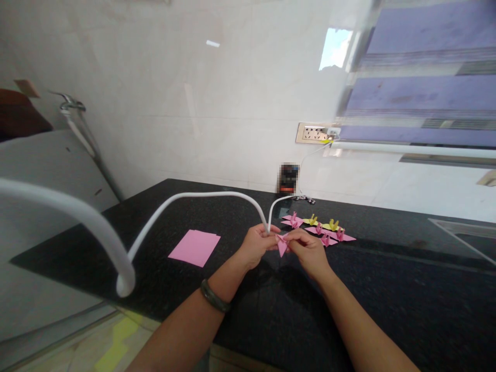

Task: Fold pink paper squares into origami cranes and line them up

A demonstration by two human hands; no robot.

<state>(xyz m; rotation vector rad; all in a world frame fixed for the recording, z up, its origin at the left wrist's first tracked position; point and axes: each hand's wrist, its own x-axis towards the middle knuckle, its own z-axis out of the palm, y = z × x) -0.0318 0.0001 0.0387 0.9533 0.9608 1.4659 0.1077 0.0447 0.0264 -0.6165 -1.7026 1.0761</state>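
Note:
Between my two hands is a folded piece of pink origami paper [282,247], with a point facing down toward me. My left hand [259,244] pinches its left side, and my right hand [310,252] pinches the right side with thumb and fingers together. Just beyond my right hand, several finished paper cranes stand in a cluster, among them a pink crane [293,220] and a yellow crane [334,225]. To the left of my left hand lies a stack of square pink paper sheets [195,248]. My fingers cover part of the folded paper.
The work surface is a black countertop [155,217]. A white cable [205,195] arcs across the view, passing by my left hand. Against the wall stands a blurred dark object [289,178] below a socket [313,134]. A recessed metal edge [461,238] is at right.

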